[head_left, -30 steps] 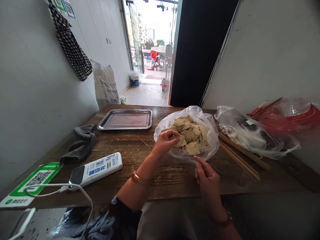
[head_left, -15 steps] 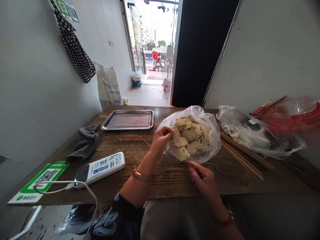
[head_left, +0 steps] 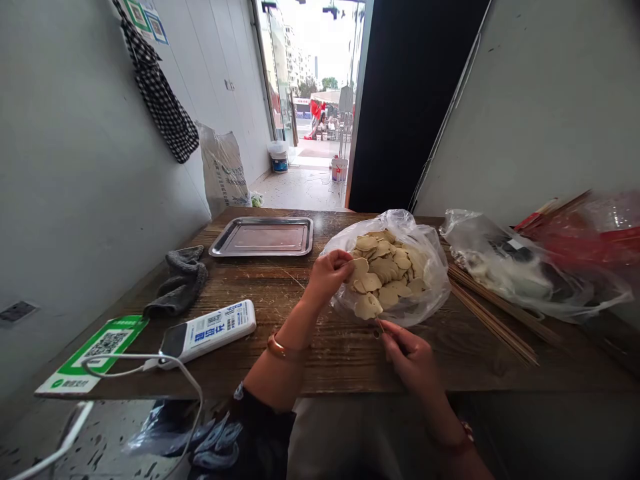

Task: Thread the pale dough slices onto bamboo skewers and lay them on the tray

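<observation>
A small street-front food shop, by every sign here!
Green QR-code card (head_left: 111, 341) lying on the wooden worktop (head_left: 265, 280), more codes (head_left: 137, 16) up on the wall (head_left: 75, 133); and look, a plastic bag (head_left: 434, 303) of pale flat slices (head_left: 385, 268), thin sticks (head_left: 493, 320) just beside it, a metal tray (head_left: 263, 237) too! Straight ahead, a glass-sided doorway (head_left: 281, 87) looks onto the street (head_left: 314, 152), buckets (head_left: 279, 160) standing near it.

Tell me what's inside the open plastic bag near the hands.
The plastic bag holds a heap of thin, pale slices, the top ones overlapping. Whatever lies beneath them, and the bag's bottom, is covered.
</observation>
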